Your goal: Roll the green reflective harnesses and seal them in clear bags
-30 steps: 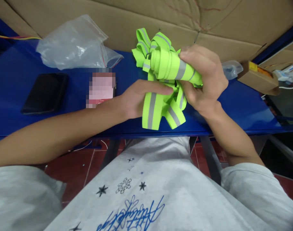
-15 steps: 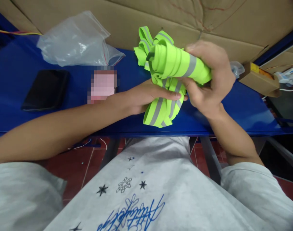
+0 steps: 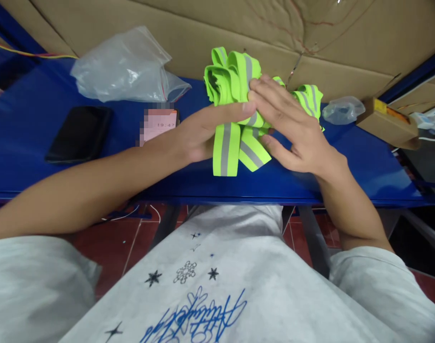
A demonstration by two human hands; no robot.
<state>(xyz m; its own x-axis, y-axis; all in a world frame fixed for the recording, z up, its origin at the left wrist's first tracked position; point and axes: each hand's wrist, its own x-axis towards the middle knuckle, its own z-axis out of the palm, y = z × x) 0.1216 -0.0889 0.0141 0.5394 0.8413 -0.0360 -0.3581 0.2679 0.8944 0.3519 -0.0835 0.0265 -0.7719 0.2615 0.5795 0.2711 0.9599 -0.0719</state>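
A bundle of neon-green straps with grey reflective stripes [image 3: 235, 147] rests on the blue table [image 3: 363, 162] in front of me. My left hand [image 3: 199, 131] lies under and against its left side, fingers stretched along the bundle. My right hand [image 3: 292, 128] presses on top of it with fingers spread, covering the middle. Loops of strap stick up behind the fingers, and two strap ends hang toward the table's front edge.
A crumpled clear plastic bag [image 3: 124, 69] lies at the back left, a black phone [image 3: 80, 133] and a pink card [image 3: 158, 125] left of the hands. A small clear bag [image 3: 342, 109] and a cardboard box [image 3: 385, 119] sit at the right. Cardboard [image 3: 203, 24] lines the back.
My right hand has let go of the rolled strap it gripped and now lies flat with fingers spread over the bundle. The bundle has dropped lower onto the table.
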